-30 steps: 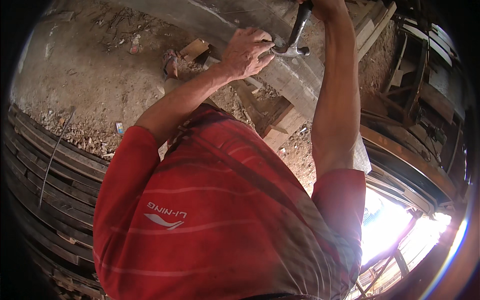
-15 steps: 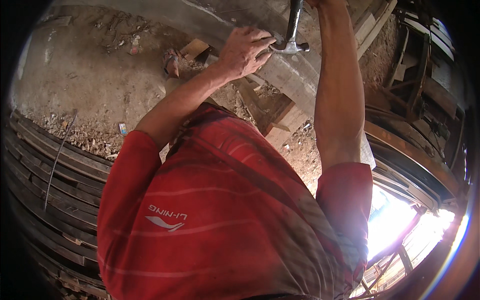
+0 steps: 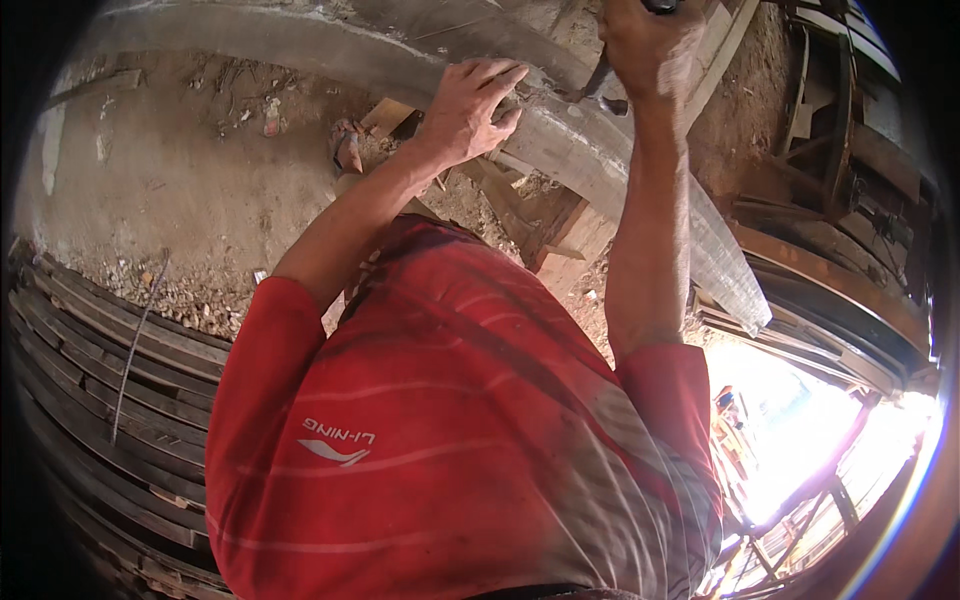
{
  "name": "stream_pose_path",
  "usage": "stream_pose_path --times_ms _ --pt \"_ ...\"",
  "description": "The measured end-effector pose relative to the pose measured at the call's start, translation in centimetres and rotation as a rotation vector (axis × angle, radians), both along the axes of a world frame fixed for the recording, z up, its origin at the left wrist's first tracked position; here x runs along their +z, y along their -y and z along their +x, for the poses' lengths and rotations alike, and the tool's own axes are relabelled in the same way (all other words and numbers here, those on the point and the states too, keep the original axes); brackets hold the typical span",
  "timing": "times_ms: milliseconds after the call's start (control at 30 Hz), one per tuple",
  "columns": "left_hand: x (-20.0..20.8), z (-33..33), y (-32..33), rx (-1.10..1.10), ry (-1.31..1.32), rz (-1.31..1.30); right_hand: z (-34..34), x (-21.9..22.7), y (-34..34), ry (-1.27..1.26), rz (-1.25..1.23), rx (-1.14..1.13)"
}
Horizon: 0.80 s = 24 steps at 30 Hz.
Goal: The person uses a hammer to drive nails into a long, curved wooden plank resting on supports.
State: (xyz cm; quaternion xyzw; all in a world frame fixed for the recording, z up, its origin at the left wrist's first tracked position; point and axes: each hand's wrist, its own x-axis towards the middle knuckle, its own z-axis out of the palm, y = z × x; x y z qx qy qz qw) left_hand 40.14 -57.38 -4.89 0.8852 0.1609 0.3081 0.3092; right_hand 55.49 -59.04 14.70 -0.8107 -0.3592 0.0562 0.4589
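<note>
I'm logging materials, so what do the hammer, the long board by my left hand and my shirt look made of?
Hammer: head likely steel, dark and hard-edged, though blurred.
Board: probably wood, dull grey, with pale lengthwise streaks.
Shirt: fabric, perhaps polyester, matt, softly creased.

The hammer (image 3: 598, 80) looks like dark metal, dull at its head. The long beam (image 3: 580, 145) looks like worn wood, matt and scuffed. The shirt (image 3: 420, 400) is creased matt cloth. At left, stacked planks (image 3: 130, 385) are rough wood; farther off, the ground (image 3: 200, 190) is dusty dirt.
</note>
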Motion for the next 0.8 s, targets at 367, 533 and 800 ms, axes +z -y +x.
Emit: stream_pose_path --times_ms 367,533,800 --pt "0.0 -0.2 0.0 0.007 0.022 0.037 -4.6 0.1 0.1 -0.047 0.015 0.201" --pt "-1.0 0.3 -0.1 -0.036 -0.039 0.005 -6.2 -0.1 -0.9 -0.03 -0.083 0.237" --pt "-6.3 1.0 1.0 -0.026 0.365 -0.793 -8.9 -2.3 4.2 0.214 0.104 0.498"
